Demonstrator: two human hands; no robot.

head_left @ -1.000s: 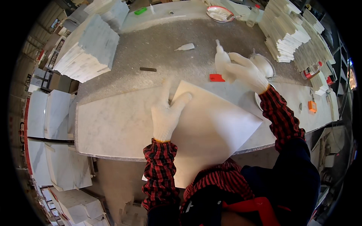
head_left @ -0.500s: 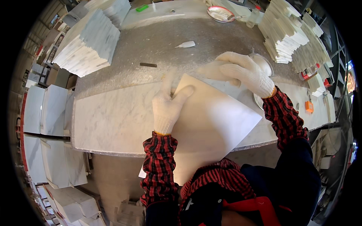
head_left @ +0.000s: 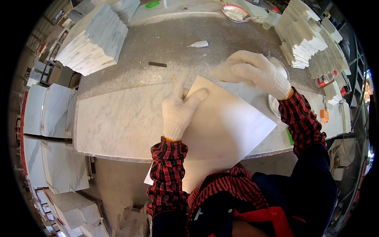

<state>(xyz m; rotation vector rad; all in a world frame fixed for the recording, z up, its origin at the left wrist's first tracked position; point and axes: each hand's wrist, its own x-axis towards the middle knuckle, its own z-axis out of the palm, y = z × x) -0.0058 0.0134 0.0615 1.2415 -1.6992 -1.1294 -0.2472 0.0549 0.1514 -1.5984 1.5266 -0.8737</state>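
Note:
My left hand (head_left: pixel 176 112), in a white knitted glove, grips a smooth white tile (head_left: pixel 229 122) by its upper left edge. The thumb lies on the tile's face, the index finger points away, and the other fingers are mostly hidden. The tile is tilted, one corner pointing to the far side, its lower part close to my body. My right hand (head_left: pixel 260 73), gloved alike, is closed round a whitish squeeze bottle (head_left: pixel 228 71). The bottle lies sideways in the air, its blurred narrow end toward the tile's far corner, apart from it.
A long marble slab (head_left: pixel 118 120) lies along the bench's near side. Behind it are a dark flat bar (head_left: pixel 157 64) and another white squeeze bottle (head_left: pixel 198 44). Tile stacks stand far left (head_left: pixel 96 43) and far right (head_left: pixel 302 37). A red-rimmed bowl (head_left: pixel 235 14) holds white paste.
The whole view has shifted slightly. Both hands keep their holds on the tile and bottle, with little movement. A green object now shows beside my right forearm.

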